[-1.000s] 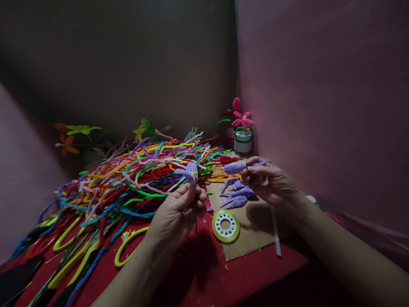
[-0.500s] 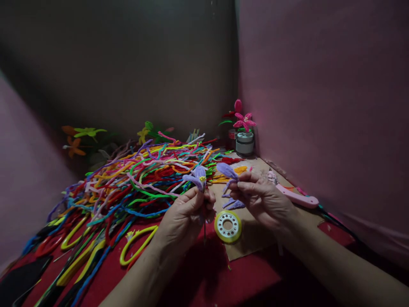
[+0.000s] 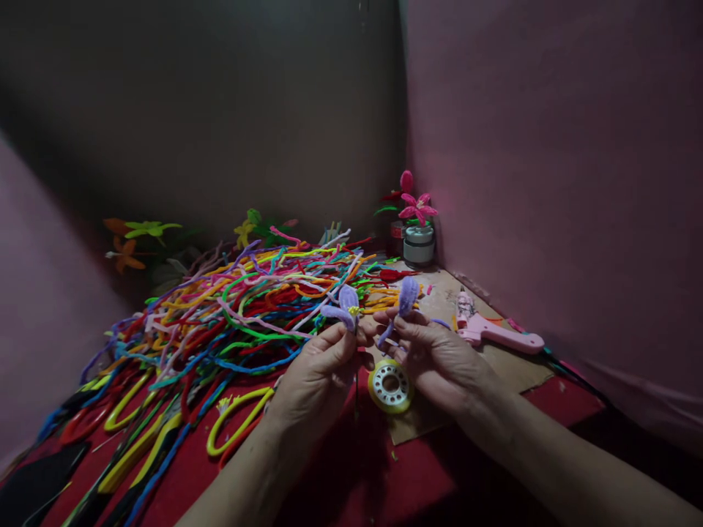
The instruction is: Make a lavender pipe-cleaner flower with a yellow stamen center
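Observation:
My left hand [image 3: 324,366] pinches the base of a partly formed purple flower [image 3: 347,304]; two fuzzy petals and small yellow centre strands show above the fingers, and a thin dark stem hangs below. Close beside it on the right, my right hand [image 3: 433,351] holds a separate purple petal [image 3: 407,294] upright between thumb and fingers, its thin purple tail bending down to the left. A small gap lies between petal and flower. Under the hands rests a yellow tape roll with a white core [image 3: 391,386].
Colourful pipe cleaners [image 3: 247,300] are heaped at the left and centre. A pink glue gun [image 3: 497,333] lies on cardboard [image 3: 519,366] at the right. Yellow-handled scissors [image 3: 217,432] sit front left. A pink flower [image 3: 418,208] stands in a pot [image 3: 419,245] near the wall corner.
My right hand has moved slightly down and turned the petal from slanting to upright. The flower in my left hand has shifted slightly right, and more of the glue gun shows.

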`<state>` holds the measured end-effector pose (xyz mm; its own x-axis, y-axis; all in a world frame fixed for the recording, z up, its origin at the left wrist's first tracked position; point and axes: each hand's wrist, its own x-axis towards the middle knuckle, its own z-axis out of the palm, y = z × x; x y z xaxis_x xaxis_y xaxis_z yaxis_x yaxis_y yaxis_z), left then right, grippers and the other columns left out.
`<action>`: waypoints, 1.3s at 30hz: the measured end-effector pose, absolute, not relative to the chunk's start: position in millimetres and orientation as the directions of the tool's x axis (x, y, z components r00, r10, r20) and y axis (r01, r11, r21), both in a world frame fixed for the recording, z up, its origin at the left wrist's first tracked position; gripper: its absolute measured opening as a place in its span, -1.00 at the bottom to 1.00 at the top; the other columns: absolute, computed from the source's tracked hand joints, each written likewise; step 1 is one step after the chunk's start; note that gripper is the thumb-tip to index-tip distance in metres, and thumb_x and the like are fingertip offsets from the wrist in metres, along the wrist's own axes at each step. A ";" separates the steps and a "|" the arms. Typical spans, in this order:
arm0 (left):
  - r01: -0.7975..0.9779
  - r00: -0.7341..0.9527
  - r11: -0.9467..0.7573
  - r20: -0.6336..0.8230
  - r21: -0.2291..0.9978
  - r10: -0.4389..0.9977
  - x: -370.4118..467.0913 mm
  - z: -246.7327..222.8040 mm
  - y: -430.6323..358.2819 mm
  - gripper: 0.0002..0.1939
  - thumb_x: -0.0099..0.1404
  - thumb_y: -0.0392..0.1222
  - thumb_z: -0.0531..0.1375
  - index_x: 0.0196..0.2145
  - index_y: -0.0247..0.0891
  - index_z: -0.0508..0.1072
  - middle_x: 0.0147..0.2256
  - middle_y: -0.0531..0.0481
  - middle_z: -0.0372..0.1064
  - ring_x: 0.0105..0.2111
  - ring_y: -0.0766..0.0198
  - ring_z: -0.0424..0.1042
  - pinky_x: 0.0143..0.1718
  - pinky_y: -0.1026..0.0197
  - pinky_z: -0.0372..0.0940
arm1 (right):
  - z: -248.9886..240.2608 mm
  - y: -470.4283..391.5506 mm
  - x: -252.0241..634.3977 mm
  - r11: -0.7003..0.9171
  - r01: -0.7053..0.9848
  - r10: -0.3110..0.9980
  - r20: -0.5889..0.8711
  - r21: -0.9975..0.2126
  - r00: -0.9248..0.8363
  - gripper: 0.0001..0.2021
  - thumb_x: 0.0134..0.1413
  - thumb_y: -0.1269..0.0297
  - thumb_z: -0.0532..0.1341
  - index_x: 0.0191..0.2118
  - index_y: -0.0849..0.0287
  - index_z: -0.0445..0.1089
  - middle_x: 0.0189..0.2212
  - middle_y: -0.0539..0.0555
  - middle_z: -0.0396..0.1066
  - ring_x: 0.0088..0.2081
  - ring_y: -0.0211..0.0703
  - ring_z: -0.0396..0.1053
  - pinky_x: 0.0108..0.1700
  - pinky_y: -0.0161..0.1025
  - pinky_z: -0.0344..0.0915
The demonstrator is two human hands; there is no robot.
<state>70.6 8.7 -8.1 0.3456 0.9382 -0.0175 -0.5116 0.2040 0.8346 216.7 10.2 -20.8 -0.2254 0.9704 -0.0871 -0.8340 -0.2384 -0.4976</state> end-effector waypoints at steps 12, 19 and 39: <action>-0.427 0.399 0.274 -0.093 0.862 0.912 80.0 -13.1 2.4 -0.91 0.09 -0.30 0.23 -0.50 -0.41 0.48 -0.51 -0.06 0.40 -0.50 0.37 0.34 -0.41 0.35 0.23 | -28.6 -1.4 204.0 -0.310 -0.828 0.951 -0.130 -0.467 -0.282 -0.81 -0.35 0.59 0.33 -0.48 0.22 0.44 -0.49 -0.02 0.45 -0.45 -0.33 0.37 -0.34 -0.38 0.26; -0.340 0.342 0.196 -0.073 0.920 0.937 79.6 -13.2 2.0 -0.87 0.09 -0.26 0.24 -0.47 -0.41 0.51 -0.50 -0.09 0.42 -0.49 0.35 0.35 -0.37 0.32 0.23 | -20.1 -4.1 224.0 -0.102 -0.771 0.990 0.011 -0.629 -0.140 -0.88 -0.18 0.40 0.30 -0.38 0.22 0.47 -0.45 0.02 0.43 -0.43 -0.29 0.33 -0.33 -0.31 0.27; -0.377 0.342 0.187 -0.051 0.907 0.938 71.0 -10.0 5.4 -0.83 0.00 -0.21 0.30 -0.48 -0.41 0.54 -0.54 -0.11 0.43 -0.54 0.35 0.35 -0.43 0.32 0.23 | -58.6 -1.6 335.8 0.279 0.752 0.837 0.535 -0.598 0.115 -0.69 -0.03 0.31 0.12 -0.10 0.16 0.34 -0.15 0.19 0.35 -0.10 0.07 0.25 -0.07 0.01 0.18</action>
